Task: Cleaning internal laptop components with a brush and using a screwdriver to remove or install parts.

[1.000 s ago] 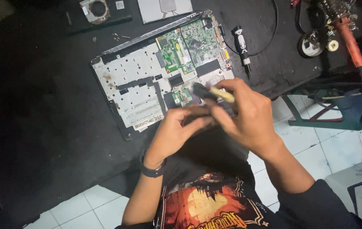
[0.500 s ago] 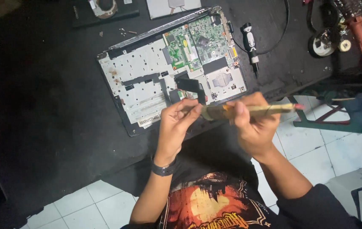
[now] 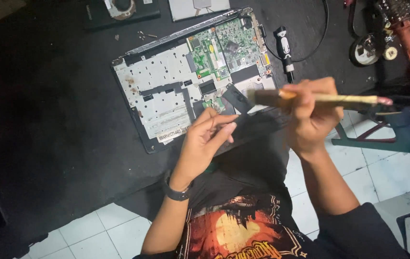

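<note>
An opened laptop base (image 3: pixel 159 91) lies on a black mat, its green circuit board (image 3: pixel 219 45) bare at the upper right. My right hand (image 3: pixel 313 117) grips a paintbrush (image 3: pixel 329 99) by its wooden handle. The brush is held level, and its dark bristles (image 3: pixel 236 98) hang over the laptop's near right corner. My left hand (image 3: pixel 207 141) hovers just below the bristles with thumb and fingers pinched together. Whatever sits between them is too dark to make out. A dark band circles my left wrist.
A black-and-white screwdriver-like tool (image 3: pixel 284 48) with a cable lies right of the laptop. A red-handled soldering iron (image 3: pixel 409 43) and its stand (image 3: pixel 365 48) sit at the far right. A fan part (image 3: pixel 121 5), loose screws (image 3: pixel 145 34), a teal metal frame (image 3: pixel 373 139) and white tiles (image 3: pixel 387 177) are nearby.
My hands have drawn apart. The right hand swung the brush out level to the right, and the left hand dropped slightly below the bristles. The view has shifted closer.
</note>
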